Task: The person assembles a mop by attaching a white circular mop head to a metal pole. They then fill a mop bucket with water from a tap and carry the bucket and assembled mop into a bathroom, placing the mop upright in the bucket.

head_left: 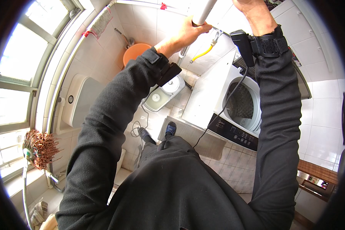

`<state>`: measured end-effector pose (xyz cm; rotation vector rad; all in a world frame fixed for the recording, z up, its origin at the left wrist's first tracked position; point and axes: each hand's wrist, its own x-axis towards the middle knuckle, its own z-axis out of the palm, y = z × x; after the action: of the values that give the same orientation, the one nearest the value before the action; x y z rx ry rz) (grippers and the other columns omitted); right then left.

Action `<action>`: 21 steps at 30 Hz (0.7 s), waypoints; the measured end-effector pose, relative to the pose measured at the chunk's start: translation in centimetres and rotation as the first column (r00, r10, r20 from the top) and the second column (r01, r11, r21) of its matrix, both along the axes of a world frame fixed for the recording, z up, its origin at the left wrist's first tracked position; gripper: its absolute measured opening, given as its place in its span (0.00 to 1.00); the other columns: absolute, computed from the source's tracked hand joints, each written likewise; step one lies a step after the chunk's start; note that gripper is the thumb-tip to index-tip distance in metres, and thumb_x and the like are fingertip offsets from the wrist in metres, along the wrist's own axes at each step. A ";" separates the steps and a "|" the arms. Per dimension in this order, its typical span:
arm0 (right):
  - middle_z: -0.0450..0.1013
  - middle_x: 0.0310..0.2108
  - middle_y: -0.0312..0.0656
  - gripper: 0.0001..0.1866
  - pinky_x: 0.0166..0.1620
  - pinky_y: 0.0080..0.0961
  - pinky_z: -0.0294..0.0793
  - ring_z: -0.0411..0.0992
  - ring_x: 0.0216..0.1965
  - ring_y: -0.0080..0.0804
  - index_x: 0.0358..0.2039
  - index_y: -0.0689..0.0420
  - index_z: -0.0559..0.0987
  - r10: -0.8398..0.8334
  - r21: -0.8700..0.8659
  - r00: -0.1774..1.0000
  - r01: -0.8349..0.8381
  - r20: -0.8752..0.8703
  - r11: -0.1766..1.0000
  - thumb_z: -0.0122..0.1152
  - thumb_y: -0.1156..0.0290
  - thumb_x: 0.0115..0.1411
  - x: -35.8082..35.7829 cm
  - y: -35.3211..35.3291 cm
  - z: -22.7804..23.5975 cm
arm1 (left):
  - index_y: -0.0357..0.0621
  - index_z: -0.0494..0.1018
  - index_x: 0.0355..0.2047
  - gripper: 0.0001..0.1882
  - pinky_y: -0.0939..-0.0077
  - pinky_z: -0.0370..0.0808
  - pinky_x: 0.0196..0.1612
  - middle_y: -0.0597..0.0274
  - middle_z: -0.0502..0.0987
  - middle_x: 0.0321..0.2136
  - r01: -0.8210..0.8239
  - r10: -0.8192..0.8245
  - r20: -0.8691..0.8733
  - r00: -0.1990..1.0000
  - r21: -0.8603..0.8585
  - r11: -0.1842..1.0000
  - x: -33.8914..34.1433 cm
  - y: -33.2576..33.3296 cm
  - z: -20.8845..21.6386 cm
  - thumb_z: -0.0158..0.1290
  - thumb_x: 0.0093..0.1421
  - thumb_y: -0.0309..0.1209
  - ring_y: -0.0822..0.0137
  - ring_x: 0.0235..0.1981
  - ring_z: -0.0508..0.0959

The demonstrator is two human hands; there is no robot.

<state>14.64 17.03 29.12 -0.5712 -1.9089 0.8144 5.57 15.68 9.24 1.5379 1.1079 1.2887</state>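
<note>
Closest to me, my left hand (186,35) is raised, its fingers closed around a pale, smooth, round pole (205,13) that slants up past the top edge of my view. My right hand (249,7) is up there too, near the pole, but the edge cuts off its fingers, so I cannot tell how open it is or whether it holds anything. As for progress, I judge that taking hold of the pole and lifting it are done, while setting it down is left; its upper end is out of sight, so I cannot tell what has been done there. Lower down, to the right, stands a white top-loading washing machine (203,96) with a black control panel, its round opening uncovered. Beyond its back edge hangs a bright yellow hose (203,53). An orange round plastic basin (136,54) sits by the tiled wall, with a pale-green and white tub (156,102) nearer my feet. A flat grey mat (214,145) lies on the floor in front of the machine.
</note>
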 end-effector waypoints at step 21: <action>0.72 0.18 0.36 0.11 0.28 0.22 0.74 0.72 0.20 0.24 0.23 0.55 0.78 0.071 0.012 0.997 -0.071 -0.025 0.997 0.64 0.64 0.57 -0.2 -0.2 0.7 | 0.33 0.76 0.42 0.29 0.69 0.76 0.40 0.55 0.77 0.31 -0.035 0.037 -0.023 0.999 0.069 0.997 0.0 -1.1 1.7 0.59 0.59 0.52 0.65 0.33 0.77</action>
<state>14.41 16.83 29.82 -0.4867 -1.9181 0.8520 5.62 14.57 10.95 1.5944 1.1211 1.3486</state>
